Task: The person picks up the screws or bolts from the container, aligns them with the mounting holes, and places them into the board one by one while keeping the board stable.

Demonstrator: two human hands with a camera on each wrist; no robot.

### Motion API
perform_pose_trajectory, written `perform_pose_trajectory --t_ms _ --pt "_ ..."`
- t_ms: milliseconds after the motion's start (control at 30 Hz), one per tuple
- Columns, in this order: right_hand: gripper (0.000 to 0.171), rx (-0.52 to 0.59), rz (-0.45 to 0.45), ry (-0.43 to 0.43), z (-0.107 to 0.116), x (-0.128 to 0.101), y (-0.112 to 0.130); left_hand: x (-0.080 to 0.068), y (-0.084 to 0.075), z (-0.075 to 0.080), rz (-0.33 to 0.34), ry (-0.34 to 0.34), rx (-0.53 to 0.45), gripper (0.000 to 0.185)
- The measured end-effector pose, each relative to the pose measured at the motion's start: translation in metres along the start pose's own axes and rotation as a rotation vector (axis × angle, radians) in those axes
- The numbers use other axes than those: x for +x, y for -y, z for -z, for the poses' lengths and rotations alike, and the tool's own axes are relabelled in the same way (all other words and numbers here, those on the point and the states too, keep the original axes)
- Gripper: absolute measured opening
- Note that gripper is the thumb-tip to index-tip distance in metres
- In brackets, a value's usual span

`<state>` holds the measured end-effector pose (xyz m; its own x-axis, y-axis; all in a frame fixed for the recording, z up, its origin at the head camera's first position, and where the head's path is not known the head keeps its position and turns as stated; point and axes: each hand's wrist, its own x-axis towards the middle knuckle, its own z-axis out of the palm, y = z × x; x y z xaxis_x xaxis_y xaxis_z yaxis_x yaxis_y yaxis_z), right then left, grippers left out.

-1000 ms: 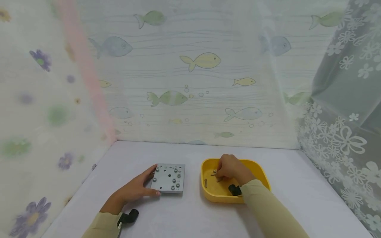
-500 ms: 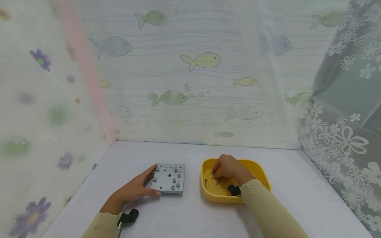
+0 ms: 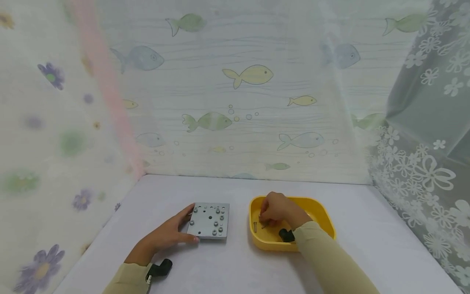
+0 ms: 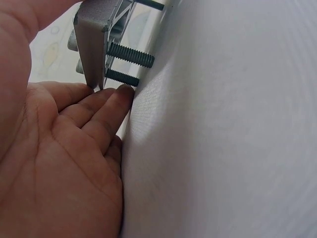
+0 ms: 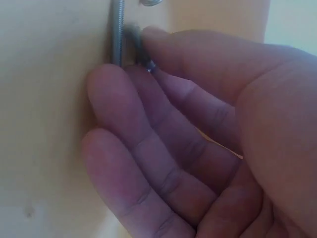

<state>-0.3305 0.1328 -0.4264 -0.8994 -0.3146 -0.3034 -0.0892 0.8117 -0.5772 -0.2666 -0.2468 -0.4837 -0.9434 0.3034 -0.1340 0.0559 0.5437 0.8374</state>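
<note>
- Your left hand [image 3: 167,236] is resting on the white table [image 3: 227,269] at about 7 o'clock from the grey metal plate [image 3: 209,220]; the thumb is touching the near edge of the plate and the fingers are lying almost straight against its left edge.
- In the left wrist view your fingertips [image 4: 116,99] are lying flat on the table, just under the edge of the plate [image 4: 94,44], and the threaded ends of the bolts [image 4: 130,54] are sticking out below it.
- Your right hand [image 3: 276,209] is reaching into the yellow tray [image 3: 319,216], which is standing at 3 o'clock from the plate, apart from it.
- In the right wrist view your thumb and fingers [image 5: 143,144] are curling together around a thin screw [image 5: 117,34] on the tray floor; it looks like a pinch, but the tip is blurred, so I am not fully sure.
- One more screw [image 3: 254,226] is lying loose in the tray at about 9 o'clock from your right hand.
</note>
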Motion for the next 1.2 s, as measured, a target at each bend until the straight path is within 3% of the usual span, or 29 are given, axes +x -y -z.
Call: perform_pose_trajectory --t_ms 400,733,1200 --pt "0.01 -0.066 -0.032 -0.02 0.004 -0.006 -0.002 0.0 -0.001 -0.001 0.005 -0.007 0.007 0.122" --pt "0.015 -0.069 -0.056 0.023 0.005 -0.008 -0.004 -0.001 0.0 -0.001 0.001 -0.004 -0.001 0.122" --pt "0.013 -0.106 -0.058 -0.026 0.01 -0.012 -0.006 -0.001 0.0 -0.001 0.0 -0.008 0.01 0.121"
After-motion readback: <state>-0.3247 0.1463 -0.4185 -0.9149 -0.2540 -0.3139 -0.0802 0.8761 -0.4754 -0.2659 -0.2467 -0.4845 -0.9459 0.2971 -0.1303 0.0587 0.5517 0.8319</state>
